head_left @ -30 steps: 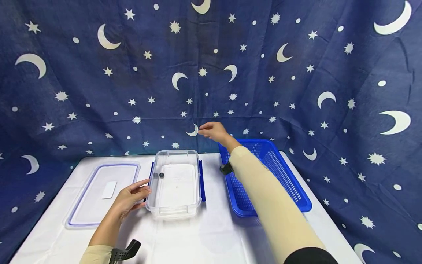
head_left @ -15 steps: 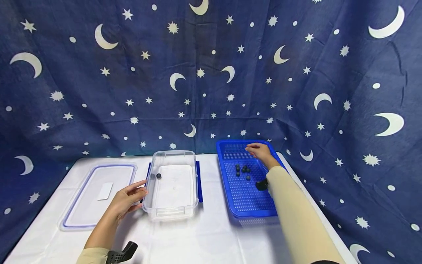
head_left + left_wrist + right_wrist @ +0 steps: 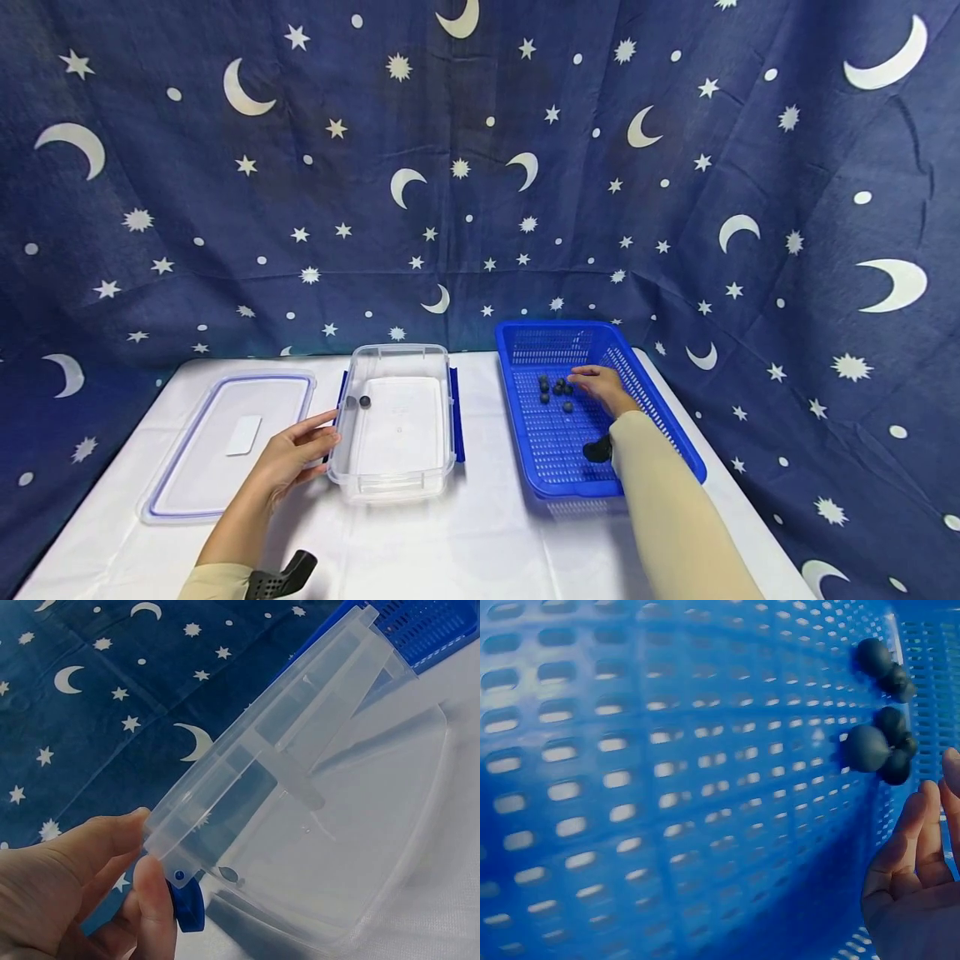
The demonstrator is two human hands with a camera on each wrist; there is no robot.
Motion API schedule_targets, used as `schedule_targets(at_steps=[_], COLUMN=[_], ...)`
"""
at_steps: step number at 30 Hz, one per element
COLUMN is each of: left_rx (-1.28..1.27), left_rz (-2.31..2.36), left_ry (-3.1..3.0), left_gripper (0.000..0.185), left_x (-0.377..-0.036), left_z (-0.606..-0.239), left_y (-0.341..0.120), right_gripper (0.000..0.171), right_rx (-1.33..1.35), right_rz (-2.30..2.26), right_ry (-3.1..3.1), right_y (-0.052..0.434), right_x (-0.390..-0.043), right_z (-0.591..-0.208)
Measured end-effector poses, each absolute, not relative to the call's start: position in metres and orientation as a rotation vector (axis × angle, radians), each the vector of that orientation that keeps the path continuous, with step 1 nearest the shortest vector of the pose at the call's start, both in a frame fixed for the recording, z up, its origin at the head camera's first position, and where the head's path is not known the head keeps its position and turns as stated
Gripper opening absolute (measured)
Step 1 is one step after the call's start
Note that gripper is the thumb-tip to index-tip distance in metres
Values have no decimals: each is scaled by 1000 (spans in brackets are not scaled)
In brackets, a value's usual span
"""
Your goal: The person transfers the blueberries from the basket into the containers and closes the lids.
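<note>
A clear plastic food container [image 3: 393, 483] with blue side clips stands mid-table, a blueberry [image 3: 365, 402] at its left side. My left hand [image 3: 294, 457] grips the container's left rim between thumb and fingers, beside a blue clip [image 3: 187, 906] in the left wrist view. Over on the right, my right hand [image 3: 602, 388] reaches into a blue plastic basket [image 3: 555, 467]. Its fingertips are close to a cluster of blueberries [image 3: 558, 388]. In the right wrist view, the blueberries [image 3: 866, 748] lie just beyond the fingers [image 3: 911, 817], and nothing shows between thumb and fingers.
The container's lid [image 3: 195, 475], clear with a blue seal, lies flat on the left, with a white rectangle [image 3: 244, 435] on it. A white cloth [image 3: 442, 550] covers the table. Behind hangs a dark blue curtain [image 3: 480, 192] with moons and stars.
My right hand has moved from above the table's back, between container and basket, rightward over the basket, then down into it beside the blueberries. My left hand stays on the container.
</note>
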State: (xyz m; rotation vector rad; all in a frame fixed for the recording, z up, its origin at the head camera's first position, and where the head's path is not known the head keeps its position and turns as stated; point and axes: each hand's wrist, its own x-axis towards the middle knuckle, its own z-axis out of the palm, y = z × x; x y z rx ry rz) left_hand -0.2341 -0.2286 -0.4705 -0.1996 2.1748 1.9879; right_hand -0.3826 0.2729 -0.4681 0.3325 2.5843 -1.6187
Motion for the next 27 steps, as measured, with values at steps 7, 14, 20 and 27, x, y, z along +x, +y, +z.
schedule_targets(at_steps=[7, 14, 20, 27], left_rx=[-197, -202, -200, -203], left_rz=[1987, 1983, 1979, 1979], left_ry=[2174, 2180, 2180, 2178], left_gripper=[68, 68, 68, 68], left_x=[-234, -234, -234, -235], left_z=[-470, -470, -471, -472], left_y=[-228, -228, -229, -229], right_gripper=[41, 39, 38, 35], right_rx=[309, 249, 251, 242], right_rz=[-1596, -1528, -1490, -1448], right_ry=[2620, 2660, 2681, 2704], right_y=[280, 285, 284, 283], right_x=[-383, -387, -388, -388], right_z=[-484, -492, -496, -497])
